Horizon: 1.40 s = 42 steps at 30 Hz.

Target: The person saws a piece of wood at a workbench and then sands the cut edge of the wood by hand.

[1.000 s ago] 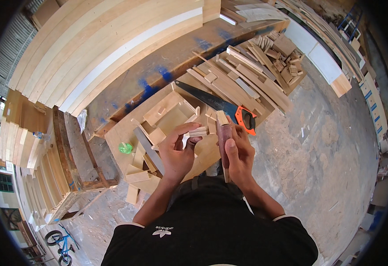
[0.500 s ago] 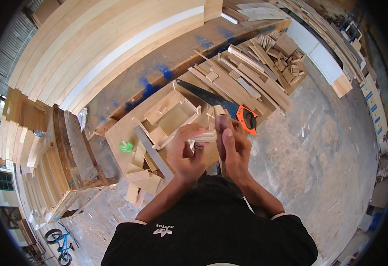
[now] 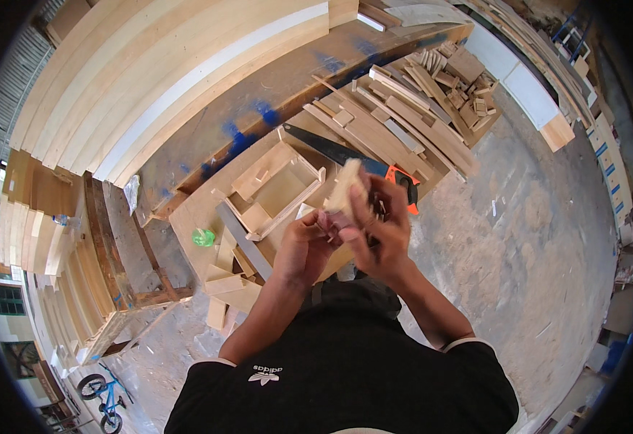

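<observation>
Both hands are raised close together in front of my chest, above the board on the floor. My right hand [image 3: 387, 230] is closed around a short pale wood piece [image 3: 345, 185], which tilts up and is blurred by motion. At the lower end of this piece, my left hand [image 3: 303, 249] has its fingers pinched against it. The brown sandpaper-like strip cannot be made out clearly between the fingers. Just beyond the hands lies a handsaw [image 3: 334, 152] with an orange and black handle, partly covered by my right hand. Left of it rests an open wooden box frame [image 3: 300, 208].
A green plastic item [image 3: 203, 237] and several wood offcuts [image 3: 233, 289] lie at the left. Long wood strips [image 3: 403, 119] and a heap of small blocks [image 3: 468, 101] are at the back right. A workbench [image 3: 208, 134] bears stacked boards [image 3: 150, 79].
My hands have come together. The wood piece has tilted and turned in them, and the brown strip that stood upright in my right hand is now mostly hidden.
</observation>
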Each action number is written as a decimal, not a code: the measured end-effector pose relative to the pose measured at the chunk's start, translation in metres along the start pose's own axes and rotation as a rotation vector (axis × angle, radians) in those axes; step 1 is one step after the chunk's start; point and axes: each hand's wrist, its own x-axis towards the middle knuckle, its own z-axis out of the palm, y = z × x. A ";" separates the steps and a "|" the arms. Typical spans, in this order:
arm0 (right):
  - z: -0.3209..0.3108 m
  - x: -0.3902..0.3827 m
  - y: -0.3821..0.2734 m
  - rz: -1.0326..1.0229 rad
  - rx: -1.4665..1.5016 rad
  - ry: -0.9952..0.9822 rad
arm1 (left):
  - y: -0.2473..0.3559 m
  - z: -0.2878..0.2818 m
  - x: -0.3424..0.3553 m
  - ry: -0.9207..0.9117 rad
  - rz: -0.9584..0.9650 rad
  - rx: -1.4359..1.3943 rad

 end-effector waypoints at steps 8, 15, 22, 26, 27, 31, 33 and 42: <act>-0.012 0.003 -0.013 0.088 0.059 -0.129 | -0.010 -0.027 0.011 -0.108 0.111 0.082; -0.021 -0.002 -0.020 0.335 0.243 -0.095 | -0.017 -0.009 0.000 0.086 0.771 0.706; -0.031 -0.008 -0.039 0.310 0.298 -0.065 | -0.011 -0.003 -0.003 0.048 1.019 0.842; -0.017 -0.011 -0.025 0.486 0.226 -0.199 | -0.012 0.001 -0.009 0.037 1.050 0.887; -0.018 -0.012 -0.021 0.489 0.240 -0.169 | -0.010 -0.001 -0.009 0.087 1.029 0.910; -0.018 -0.016 -0.029 0.265 0.262 -0.034 | -0.004 -0.004 -0.001 0.008 1.030 0.897; -0.005 -0.019 -0.032 0.215 0.289 -0.003 | -0.008 0.005 -0.012 -0.058 1.021 0.793; -0.015 -0.019 -0.025 0.226 0.330 0.039 | 0.004 0.010 -0.004 0.000 0.833 0.852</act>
